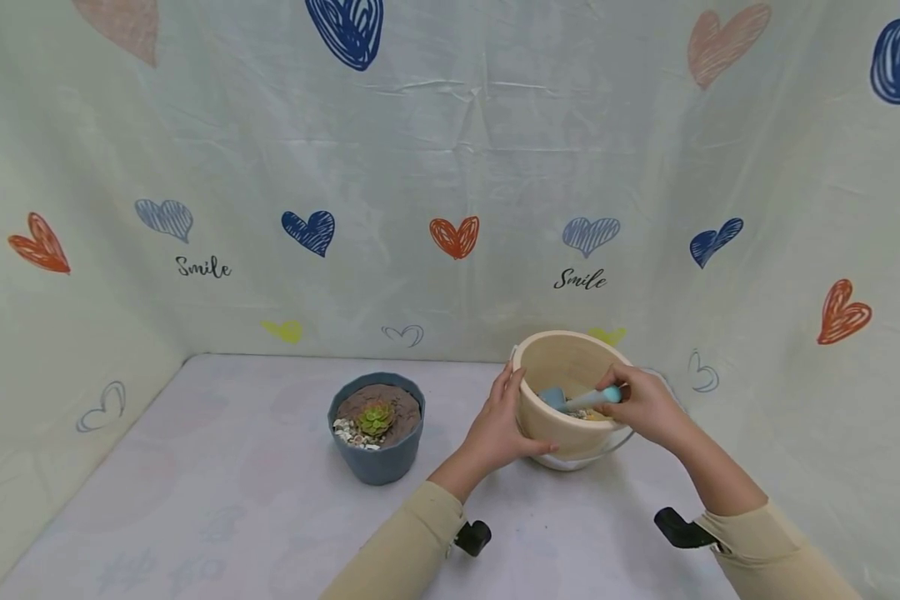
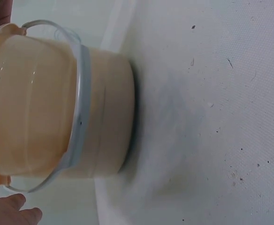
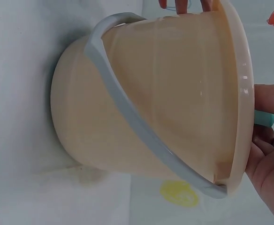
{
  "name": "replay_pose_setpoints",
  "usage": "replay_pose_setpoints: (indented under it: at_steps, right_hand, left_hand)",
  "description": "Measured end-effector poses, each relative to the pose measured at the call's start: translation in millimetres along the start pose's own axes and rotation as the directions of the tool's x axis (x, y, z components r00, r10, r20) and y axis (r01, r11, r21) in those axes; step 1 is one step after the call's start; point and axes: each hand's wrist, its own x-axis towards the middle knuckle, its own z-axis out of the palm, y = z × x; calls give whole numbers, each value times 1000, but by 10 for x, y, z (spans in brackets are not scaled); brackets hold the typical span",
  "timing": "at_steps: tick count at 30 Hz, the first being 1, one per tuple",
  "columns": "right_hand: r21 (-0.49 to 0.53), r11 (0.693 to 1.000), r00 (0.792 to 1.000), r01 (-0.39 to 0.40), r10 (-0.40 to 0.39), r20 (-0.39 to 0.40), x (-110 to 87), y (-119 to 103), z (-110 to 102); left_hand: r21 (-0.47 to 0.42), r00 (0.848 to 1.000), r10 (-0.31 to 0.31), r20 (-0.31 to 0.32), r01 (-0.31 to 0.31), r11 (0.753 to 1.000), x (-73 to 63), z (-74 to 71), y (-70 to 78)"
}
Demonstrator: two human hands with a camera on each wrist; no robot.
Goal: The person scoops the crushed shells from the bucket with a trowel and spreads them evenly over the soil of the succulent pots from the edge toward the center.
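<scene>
A cream bucket [image 1: 562, 431] stands on the table at the right, tipped slightly toward me. My left hand [image 1: 495, 427] holds its left side, fingers at the rim and thumb spread across the front wall. With my right hand [image 1: 647, 407] I pinch the handle of a small blue toy shovel [image 1: 591, 401], whose blade is inside the bucket. Some small pebbles [image 1: 585, 414] show beneath the shovel; the rest of the bottom is hidden. The grey bail handle [image 3: 127, 105] hangs down across the bucket's outside in the right wrist view.
Left of the bucket stands a blue-grey pot [image 1: 378, 463] with brown soil, a green succulent [image 1: 375, 419] and white pebbles [image 1: 350, 432] along its front left. A curtain with printed hearts [image 1: 454, 237] rises behind the white-covered table [image 1: 255, 483].
</scene>
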Motion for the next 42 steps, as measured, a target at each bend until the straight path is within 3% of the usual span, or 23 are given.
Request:
replay_pose_setpoints:
  at_steps: [12, 23, 26, 29, 34, 38, 42]
  right_hand:
    - [149, 985, 996, -84, 82, 14, -99, -107, -99]
    - [235, 959, 983, -158, 176, -56, -206, -116, -184]
    - [260, 952, 980, -165, 187, -63, -238, -110, -194]
    - [268, 949, 980, -166, 190, -66, -264, -103, -217]
    - [276, 947, 980, -164, 189, -66, -288, -73, -257]
    - [302, 937, 976, -176, 205, -67, -309, -32, -260]
    - [318, 929, 972, -188, 222, -72, -336, -3, -263]
  left_hand:
    - [-17, 1000, -19, -9, 18, 1000, -2, 23, 10]
    - [-19, 999, -32, -12, 32, 999, 6, 2, 27]
    - [13, 1000, -25, -13, 25, 1000, 5, -15, 33]
    - [99, 1000, -12, -6, 12, 995, 3, -61, 48]
    - [279, 999, 13, 34, -22, 960, 12, -199, 112]
    - [414, 995, 13, 103, -54, 909, 38, -314, 183]
    - [494, 989, -1, 151, -75, 866, 56, -380, 232]
